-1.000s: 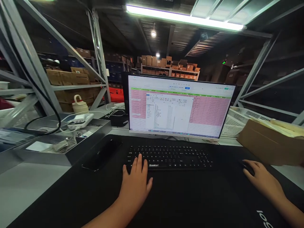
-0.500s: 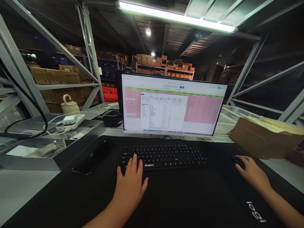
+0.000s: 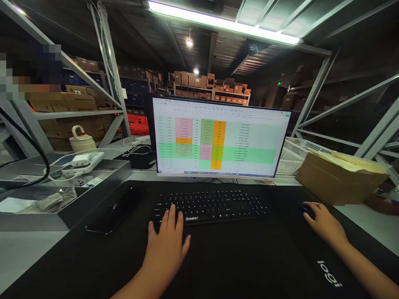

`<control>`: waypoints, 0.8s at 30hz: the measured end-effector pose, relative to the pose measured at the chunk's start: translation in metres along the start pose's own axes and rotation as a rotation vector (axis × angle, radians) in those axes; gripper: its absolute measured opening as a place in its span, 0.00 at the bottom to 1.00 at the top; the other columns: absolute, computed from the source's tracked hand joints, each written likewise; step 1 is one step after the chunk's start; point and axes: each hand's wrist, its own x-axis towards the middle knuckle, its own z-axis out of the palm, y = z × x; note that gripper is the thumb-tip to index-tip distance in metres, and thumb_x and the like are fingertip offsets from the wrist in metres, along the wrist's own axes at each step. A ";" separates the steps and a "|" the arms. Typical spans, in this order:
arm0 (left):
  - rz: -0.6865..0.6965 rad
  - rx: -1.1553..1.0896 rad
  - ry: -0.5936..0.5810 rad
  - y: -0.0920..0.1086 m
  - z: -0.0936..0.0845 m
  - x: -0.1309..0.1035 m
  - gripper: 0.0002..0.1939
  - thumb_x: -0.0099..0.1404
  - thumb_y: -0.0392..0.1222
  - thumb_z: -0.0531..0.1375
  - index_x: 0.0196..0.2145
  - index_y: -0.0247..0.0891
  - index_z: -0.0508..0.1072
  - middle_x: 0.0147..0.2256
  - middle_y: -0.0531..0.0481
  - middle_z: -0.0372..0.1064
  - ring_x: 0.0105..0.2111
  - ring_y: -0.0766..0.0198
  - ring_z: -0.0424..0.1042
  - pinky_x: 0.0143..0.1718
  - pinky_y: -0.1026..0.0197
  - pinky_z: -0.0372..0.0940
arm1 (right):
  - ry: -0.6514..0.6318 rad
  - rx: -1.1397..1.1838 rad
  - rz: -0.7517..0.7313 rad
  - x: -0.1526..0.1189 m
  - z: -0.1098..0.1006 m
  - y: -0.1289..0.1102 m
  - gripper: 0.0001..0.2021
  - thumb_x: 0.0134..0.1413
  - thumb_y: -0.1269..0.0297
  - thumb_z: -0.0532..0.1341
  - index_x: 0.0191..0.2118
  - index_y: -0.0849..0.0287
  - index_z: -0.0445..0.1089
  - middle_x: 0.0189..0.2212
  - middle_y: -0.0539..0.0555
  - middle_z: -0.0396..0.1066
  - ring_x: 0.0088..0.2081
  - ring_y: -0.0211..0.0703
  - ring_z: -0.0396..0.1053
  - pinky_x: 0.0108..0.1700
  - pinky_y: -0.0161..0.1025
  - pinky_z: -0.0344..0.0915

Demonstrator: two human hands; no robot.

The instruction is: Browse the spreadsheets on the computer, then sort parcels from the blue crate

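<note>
My left hand (image 3: 166, 236) lies with fingers spread over the left end of a black keyboard (image 3: 215, 207), its fingertips at the lower rows of keys. On the right, my right hand (image 3: 326, 224) is curved over a black computer mouse (image 3: 309, 211), which is partly covered by the fingers. Keyboard and mouse rest on a large black desk mat (image 3: 237, 257). Behind the keyboard stands a monitor (image 3: 243, 141) showing a spreadsheet with pink, green and orange cells. A dark smartphone (image 3: 116, 209) lies on the mat left of the keyboard.
Left of the mat are a grey divided tray (image 3: 64, 216), a power strip (image 3: 82, 163) with cables and a cream lidded bottle (image 3: 82, 141). To the right stand a cardboard box (image 3: 339, 178) and white plastic baskets (image 3: 291, 155). Metal shelving frames the desk.
The screen has switched from a pink spreadsheet with a file window over it to another spreadsheet in several colours. The view has shifted slightly; both hands keep their places on keyboard and mouse.
</note>
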 end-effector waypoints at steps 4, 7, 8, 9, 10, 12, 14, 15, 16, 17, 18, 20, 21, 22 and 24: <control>-0.001 -0.041 0.004 0.001 0.001 -0.002 0.31 0.69 0.45 0.49 0.67 0.33 0.55 0.70 0.32 0.37 0.68 0.42 0.50 0.63 0.28 0.50 | 0.058 0.062 -0.037 0.007 0.016 0.017 0.27 0.56 0.45 0.49 0.55 0.52 0.68 0.54 0.59 0.67 0.50 0.57 0.72 0.51 0.53 0.68; -0.006 -0.098 0.058 0.001 0.008 -0.002 0.31 0.68 0.45 0.50 0.67 0.34 0.56 0.70 0.34 0.38 0.68 0.42 0.50 0.63 0.28 0.50 | 0.065 0.122 -0.053 0.015 0.027 0.025 0.29 0.53 0.41 0.49 0.53 0.53 0.68 0.52 0.61 0.68 0.52 0.59 0.71 0.55 0.53 0.67; -0.009 -0.114 0.073 0.000 0.011 -0.001 0.31 0.68 0.45 0.50 0.67 0.34 0.56 0.70 0.34 0.38 0.68 0.42 0.50 0.63 0.28 0.50 | 0.073 0.140 -0.060 0.017 0.029 0.026 0.30 0.52 0.40 0.48 0.52 0.53 0.68 0.51 0.61 0.69 0.53 0.59 0.70 0.56 0.54 0.66; -0.011 -0.125 0.085 0.000 0.013 -0.001 0.31 0.68 0.46 0.50 0.67 0.35 0.56 0.70 0.34 0.38 0.68 0.42 0.50 0.63 0.28 0.50 | 0.082 0.157 -0.070 0.018 0.031 0.025 0.30 0.51 0.40 0.48 0.52 0.53 0.68 0.50 0.61 0.69 0.54 0.60 0.70 0.56 0.54 0.66; -0.013 -0.133 0.093 0.000 0.014 -0.001 0.32 0.68 0.46 0.50 0.67 0.34 0.56 0.70 0.34 0.39 0.68 0.42 0.50 0.63 0.27 0.50 | 0.091 0.171 -0.076 0.019 0.031 0.024 0.29 0.51 0.40 0.49 0.51 0.52 0.68 0.50 0.61 0.69 0.54 0.60 0.70 0.57 0.54 0.66; -0.015 -0.141 0.099 0.000 0.015 -0.001 0.31 0.68 0.46 0.50 0.67 0.34 0.57 0.70 0.34 0.39 0.68 0.42 0.51 0.63 0.27 0.50 | 0.099 0.192 -0.083 0.019 0.031 0.022 0.27 0.51 0.40 0.49 0.49 0.50 0.68 0.49 0.60 0.69 0.53 0.61 0.70 0.57 0.55 0.66; -0.012 -0.146 0.100 0.000 0.014 -0.001 0.31 0.68 0.47 0.50 0.67 0.34 0.57 0.70 0.34 0.40 0.68 0.42 0.51 0.63 0.27 0.50 | 0.096 0.213 -0.100 0.019 0.030 0.021 0.25 0.51 0.41 0.50 0.48 0.47 0.68 0.48 0.60 0.70 0.54 0.61 0.70 0.58 0.55 0.65; -0.010 -0.148 0.099 0.000 0.013 -0.001 0.31 0.68 0.47 0.50 0.67 0.34 0.57 0.70 0.34 0.39 0.68 0.42 0.52 0.63 0.27 0.50 | 0.092 0.222 -0.109 0.019 0.030 0.022 0.23 0.51 0.41 0.50 0.47 0.46 0.67 0.47 0.59 0.70 0.54 0.61 0.70 0.58 0.55 0.65; -0.007 -0.148 0.099 0.000 0.013 -0.001 0.31 0.68 0.47 0.50 0.67 0.34 0.57 0.70 0.33 0.39 0.68 0.42 0.51 0.63 0.27 0.50 | 0.084 0.227 -0.113 0.019 0.030 0.023 0.23 0.51 0.42 0.51 0.47 0.45 0.67 0.48 0.58 0.70 0.54 0.61 0.70 0.59 0.55 0.65; -0.004 -0.148 0.099 0.000 0.012 -0.001 0.32 0.68 0.47 0.50 0.67 0.34 0.57 0.70 0.33 0.39 0.68 0.42 0.51 0.63 0.27 0.50 | 0.070 0.228 -0.116 0.020 0.031 0.024 0.22 0.51 0.42 0.52 0.48 0.45 0.67 0.48 0.58 0.69 0.54 0.61 0.70 0.59 0.55 0.64; -0.004 -0.148 0.097 0.000 0.012 -0.001 0.32 0.68 0.47 0.50 0.67 0.34 0.57 0.70 0.33 0.39 0.68 0.41 0.51 0.63 0.27 0.50 | 0.061 0.227 -0.113 0.020 0.032 0.026 0.23 0.51 0.42 0.52 0.49 0.44 0.67 0.49 0.57 0.69 0.54 0.60 0.70 0.59 0.56 0.64; -0.004 -0.148 0.096 0.000 0.013 -0.001 0.32 0.68 0.47 0.50 0.67 0.34 0.57 0.70 0.33 0.39 0.68 0.41 0.51 0.63 0.27 0.50 | 0.064 0.227 -0.118 0.021 0.034 0.029 0.23 0.51 0.42 0.52 0.49 0.44 0.67 0.49 0.57 0.68 0.54 0.60 0.70 0.60 0.55 0.64; -0.005 -0.150 0.095 0.000 0.013 -0.001 0.32 0.68 0.47 0.51 0.67 0.33 0.57 0.70 0.33 0.39 0.68 0.40 0.51 0.63 0.26 0.50 | 0.073 0.231 -0.129 0.021 0.034 0.030 0.23 0.51 0.42 0.52 0.49 0.45 0.67 0.49 0.58 0.69 0.54 0.60 0.70 0.60 0.55 0.63; -0.008 -0.152 0.093 0.000 0.013 -0.001 0.32 0.68 0.47 0.51 0.67 0.33 0.57 0.70 0.33 0.39 0.68 0.40 0.51 0.63 0.26 0.50 | 0.087 0.234 -0.135 0.022 0.035 0.030 0.22 0.51 0.43 0.52 0.48 0.45 0.68 0.48 0.58 0.69 0.54 0.60 0.70 0.60 0.54 0.63; -0.012 -0.160 0.093 0.000 0.013 -0.001 0.32 0.68 0.47 0.51 0.67 0.33 0.57 0.70 0.33 0.40 0.68 0.40 0.51 0.63 0.27 0.51 | 0.094 0.232 -0.141 0.022 0.036 0.031 0.22 0.51 0.43 0.52 0.48 0.45 0.68 0.48 0.58 0.68 0.54 0.59 0.70 0.59 0.53 0.64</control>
